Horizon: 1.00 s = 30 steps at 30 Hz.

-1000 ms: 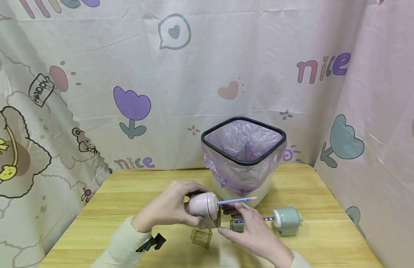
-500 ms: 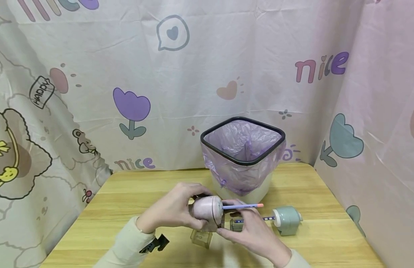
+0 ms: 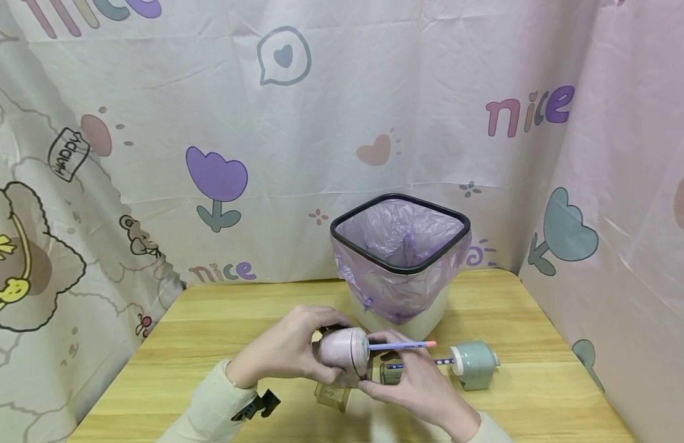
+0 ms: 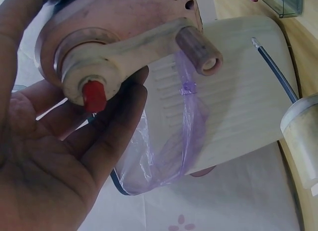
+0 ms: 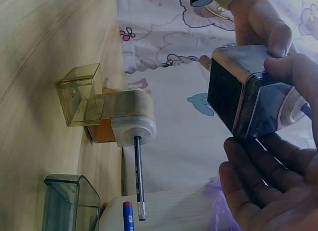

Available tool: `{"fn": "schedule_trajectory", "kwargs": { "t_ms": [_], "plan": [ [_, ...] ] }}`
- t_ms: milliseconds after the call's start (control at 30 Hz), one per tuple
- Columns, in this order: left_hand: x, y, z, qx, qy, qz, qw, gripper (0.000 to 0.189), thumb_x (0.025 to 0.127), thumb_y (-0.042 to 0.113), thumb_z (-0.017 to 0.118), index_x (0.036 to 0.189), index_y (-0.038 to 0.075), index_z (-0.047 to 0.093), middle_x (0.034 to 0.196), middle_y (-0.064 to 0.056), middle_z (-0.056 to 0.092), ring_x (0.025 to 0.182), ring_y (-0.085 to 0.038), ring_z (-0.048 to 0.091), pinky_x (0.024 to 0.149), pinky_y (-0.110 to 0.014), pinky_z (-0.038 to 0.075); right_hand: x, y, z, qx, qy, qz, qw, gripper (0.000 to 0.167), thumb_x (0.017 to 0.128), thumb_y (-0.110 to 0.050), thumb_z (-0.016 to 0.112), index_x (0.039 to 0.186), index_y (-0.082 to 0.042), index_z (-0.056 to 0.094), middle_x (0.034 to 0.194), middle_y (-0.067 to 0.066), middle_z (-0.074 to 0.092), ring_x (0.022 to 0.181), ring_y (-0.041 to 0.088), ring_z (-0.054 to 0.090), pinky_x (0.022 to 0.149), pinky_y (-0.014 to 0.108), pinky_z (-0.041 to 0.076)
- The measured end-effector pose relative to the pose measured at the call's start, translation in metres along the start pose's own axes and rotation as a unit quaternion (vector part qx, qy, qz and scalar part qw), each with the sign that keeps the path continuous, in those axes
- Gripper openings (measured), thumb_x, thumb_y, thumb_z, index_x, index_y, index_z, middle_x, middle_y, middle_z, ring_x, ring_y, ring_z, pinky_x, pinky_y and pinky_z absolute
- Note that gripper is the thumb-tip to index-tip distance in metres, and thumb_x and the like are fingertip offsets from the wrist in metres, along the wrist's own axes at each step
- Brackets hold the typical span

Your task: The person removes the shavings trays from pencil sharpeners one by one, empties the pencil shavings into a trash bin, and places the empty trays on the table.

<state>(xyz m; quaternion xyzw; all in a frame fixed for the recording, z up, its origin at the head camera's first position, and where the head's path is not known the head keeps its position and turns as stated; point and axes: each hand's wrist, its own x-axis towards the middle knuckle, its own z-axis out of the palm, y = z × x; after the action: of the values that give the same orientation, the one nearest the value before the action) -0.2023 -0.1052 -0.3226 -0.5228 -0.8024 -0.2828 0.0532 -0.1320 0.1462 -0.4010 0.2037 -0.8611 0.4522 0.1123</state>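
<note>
My left hand [image 3: 289, 344] grips a pink crank pencil sharpener [image 3: 338, 347] above the table, tipped so its pencil [image 3: 397, 346] points right. In the left wrist view the crank [image 4: 149, 49] shows on its back. My right hand [image 3: 422, 387] pinches the sharpener's lower front, at the dark see-through shavings drawer [image 5: 266, 109], thumb on one edge and fingers on the opposite one. The drawer appears seated in the body. Beneath the hands lies a yellow see-through drawer [image 3: 332, 397]. Beside the right hand is a green drawer [image 3: 392, 373].
A green sharpener [image 3: 476, 366] with a dotted pencil stands at the right. In the right wrist view a yellowish sharpener [image 5: 131, 112] holds a dark pencil. Behind the hands stands a white bin [image 3: 436, 314] with a purple bag and black rim [image 3: 408, 269].
The left hand has brought the pink sharpener slightly right and down, to the right hand. The right thumb and fingers have come onto its front. The last half second shows little movement.
</note>
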Motion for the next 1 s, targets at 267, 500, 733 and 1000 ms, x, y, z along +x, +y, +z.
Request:
{"fn": "schedule_trajectory", "kwargs": {
  "t_ms": [267,500,733,1000],
  "plan": [
    [-0.003,-0.002,-0.002,0.016,0.004,0.020,0.9997,0.056,0.069,0.019,0.092,0.122,0.022,0.074,0.103,0.011,0.075,0.085,0.003,0.064,0.069,-0.011,0.055,0.002,0.001,0.001,-0.011,0.005,-0.017,0.9998,0.056,0.083,-0.050,0.089,0.133,-0.039,0.065,0.124,-0.027,0.069,0.113,0.002,0.066,0.099,0.033,0.058],
    [-0.005,-0.004,-0.004,0.025,0.001,0.026,0.9993,0.057,0.069,0.019,0.091,0.124,0.021,0.075,0.105,0.011,0.075,0.086,0.003,0.064,0.071,-0.008,0.054,0.003,0.002,0.003,-0.003,0.005,-0.018,0.9998,0.056,0.083,-0.050,0.090,0.132,-0.039,0.065,0.123,-0.027,0.070,0.114,0.001,0.066,0.099,0.032,0.058],
    [-0.005,-0.004,-0.004,0.026,-0.004,0.018,0.9995,0.058,0.069,0.020,0.092,0.125,0.021,0.075,0.105,0.011,0.075,0.086,0.003,0.064,0.071,-0.008,0.054,0.003,0.004,0.004,-0.001,0.004,-0.024,0.9997,0.055,0.084,-0.050,0.089,0.132,-0.040,0.065,0.124,-0.027,0.070,0.113,0.001,0.067,0.099,0.032,0.058],
    [-0.008,-0.009,-0.002,0.034,0.001,0.002,0.9994,0.053,0.068,0.021,0.093,0.119,0.022,0.076,0.098,0.013,0.072,0.082,0.003,0.060,0.069,-0.010,0.053,0.001,0.011,-0.005,-0.008,0.023,-0.043,0.9988,0.052,0.082,-0.043,0.092,0.127,-0.036,0.068,0.120,-0.018,0.075,0.104,0.000,0.070,0.090,0.030,0.062]
  ]
}}
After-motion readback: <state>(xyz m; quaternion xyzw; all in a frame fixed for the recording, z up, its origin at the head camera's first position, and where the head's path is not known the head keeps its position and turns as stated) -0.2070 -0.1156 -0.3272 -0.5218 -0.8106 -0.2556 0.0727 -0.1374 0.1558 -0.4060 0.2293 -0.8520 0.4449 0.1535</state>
